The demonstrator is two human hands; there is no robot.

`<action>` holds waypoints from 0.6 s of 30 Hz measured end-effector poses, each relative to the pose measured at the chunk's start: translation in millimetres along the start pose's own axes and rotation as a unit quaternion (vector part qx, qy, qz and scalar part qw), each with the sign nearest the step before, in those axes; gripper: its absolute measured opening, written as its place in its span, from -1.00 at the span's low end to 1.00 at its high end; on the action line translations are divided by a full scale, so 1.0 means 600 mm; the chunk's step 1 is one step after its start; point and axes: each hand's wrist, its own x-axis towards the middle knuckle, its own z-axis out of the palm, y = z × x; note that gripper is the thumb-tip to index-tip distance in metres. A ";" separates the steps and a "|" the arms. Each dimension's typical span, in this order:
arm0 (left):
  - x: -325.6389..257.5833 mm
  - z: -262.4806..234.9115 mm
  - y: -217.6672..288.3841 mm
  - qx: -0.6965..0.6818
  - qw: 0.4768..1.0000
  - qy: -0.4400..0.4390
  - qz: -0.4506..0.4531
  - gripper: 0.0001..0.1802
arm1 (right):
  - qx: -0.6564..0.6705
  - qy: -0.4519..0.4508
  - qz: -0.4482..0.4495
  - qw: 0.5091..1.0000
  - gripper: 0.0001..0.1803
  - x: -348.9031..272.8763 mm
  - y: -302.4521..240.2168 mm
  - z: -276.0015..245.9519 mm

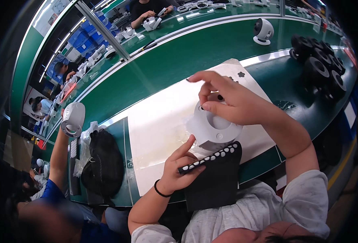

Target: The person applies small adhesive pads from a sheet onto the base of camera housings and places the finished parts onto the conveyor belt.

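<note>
Centrally, left hand gripped black strip of white pads, just below white housing on white sheet over green desk. Right hand pinched together on housing top. Black rings stacked far right; black bag at left.

Short white patterned sleeves, bare forearms, a thin black band on the left wrist.
</note>
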 end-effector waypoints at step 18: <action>0.002 0.002 0.001 0.003 0.999 -0.003 -0.034 -0.82 | -0.399 0.002 -0.185 0.898 -0.61 -0.035 -0.014 0.017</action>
